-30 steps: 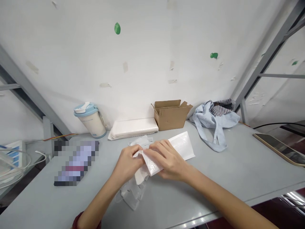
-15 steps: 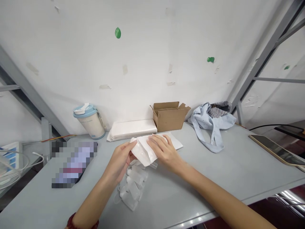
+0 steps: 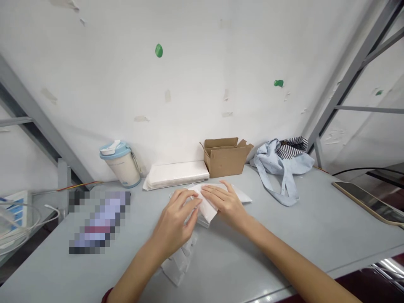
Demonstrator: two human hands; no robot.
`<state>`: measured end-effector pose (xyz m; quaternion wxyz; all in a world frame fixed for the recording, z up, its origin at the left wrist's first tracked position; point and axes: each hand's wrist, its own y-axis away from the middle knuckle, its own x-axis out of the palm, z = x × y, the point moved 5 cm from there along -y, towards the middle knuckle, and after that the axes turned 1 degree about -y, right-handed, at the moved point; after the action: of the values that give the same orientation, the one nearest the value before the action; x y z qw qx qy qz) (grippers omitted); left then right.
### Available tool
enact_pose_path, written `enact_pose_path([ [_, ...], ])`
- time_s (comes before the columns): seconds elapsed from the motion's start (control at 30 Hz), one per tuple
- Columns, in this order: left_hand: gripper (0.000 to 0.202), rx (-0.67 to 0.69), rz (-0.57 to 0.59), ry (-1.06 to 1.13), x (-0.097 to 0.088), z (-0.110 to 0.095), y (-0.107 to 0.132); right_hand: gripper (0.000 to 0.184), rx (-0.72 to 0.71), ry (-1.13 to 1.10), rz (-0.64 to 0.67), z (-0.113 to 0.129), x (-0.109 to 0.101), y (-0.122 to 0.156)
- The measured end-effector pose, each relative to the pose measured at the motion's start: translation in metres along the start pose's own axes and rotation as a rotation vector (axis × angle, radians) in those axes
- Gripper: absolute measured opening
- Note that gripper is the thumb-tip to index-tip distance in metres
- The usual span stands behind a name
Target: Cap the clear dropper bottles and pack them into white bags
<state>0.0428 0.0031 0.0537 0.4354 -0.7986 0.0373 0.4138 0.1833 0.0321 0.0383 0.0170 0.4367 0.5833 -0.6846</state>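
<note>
My right hand (image 3: 225,203) lies flat, fingers stretched out, pressing on a white plastic pouch (image 3: 208,207) on the grey table (image 3: 284,235). My left hand (image 3: 175,223) rests beside it with fingers extended, its fingertips touching the pouch's left edge. Under my left hand lies a pile of small white packets (image 3: 178,263), partly hidden by the hand and forearm.
At the back stand a blue-lidded cup (image 3: 120,163), a stack of white pouches (image 3: 176,173), an open cardboard box (image 3: 225,156) and a light blue cloth bag (image 3: 280,162). A blurred-out object (image 3: 97,221) lies at left, a tablet (image 3: 369,202) at right.
The pouch, held up between both hands before, now lies on the table. My right hand has flattened on it and my left hand has opened out beside it.
</note>
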Motion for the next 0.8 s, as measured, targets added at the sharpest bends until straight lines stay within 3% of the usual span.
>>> enact_pose_path([
  [0.17,0.029,0.082,0.026,-0.144,0.0,0.006,0.001,0.033,-0.017,-0.02,-0.092,0.005,-0.007,-0.004],
  [0.33,0.024,0.035,-0.09,-0.136,-0.001,0.013,0.005,0.017,-0.019,0.017,-0.151,0.007,-0.01,-0.006],
  [0.43,0.017,-0.164,-0.166,-0.045,-0.005,0.022,0.002,0.015,0.03,0.131,-0.183,-0.005,-0.014,-0.007],
  [0.6,0.021,-0.596,-0.073,0.3,-0.004,0.038,-0.029,0.041,0.178,0.313,-0.252,-0.038,-0.026,-0.003],
  [0.67,0.014,-0.793,-0.027,0.529,0.005,0.045,-0.046,0.042,0.251,0.367,-0.319,-0.051,-0.034,-0.001],
  [0.73,0.007,-0.841,0.035,0.614,0.018,0.047,-0.065,0.039,0.34,0.399,-0.341,-0.065,-0.039,0.003],
  [0.8,0.007,-0.907,0.127,0.654,0.039,0.051,-0.077,0.033,0.476,0.383,-0.198,-0.083,-0.034,0.008],
])
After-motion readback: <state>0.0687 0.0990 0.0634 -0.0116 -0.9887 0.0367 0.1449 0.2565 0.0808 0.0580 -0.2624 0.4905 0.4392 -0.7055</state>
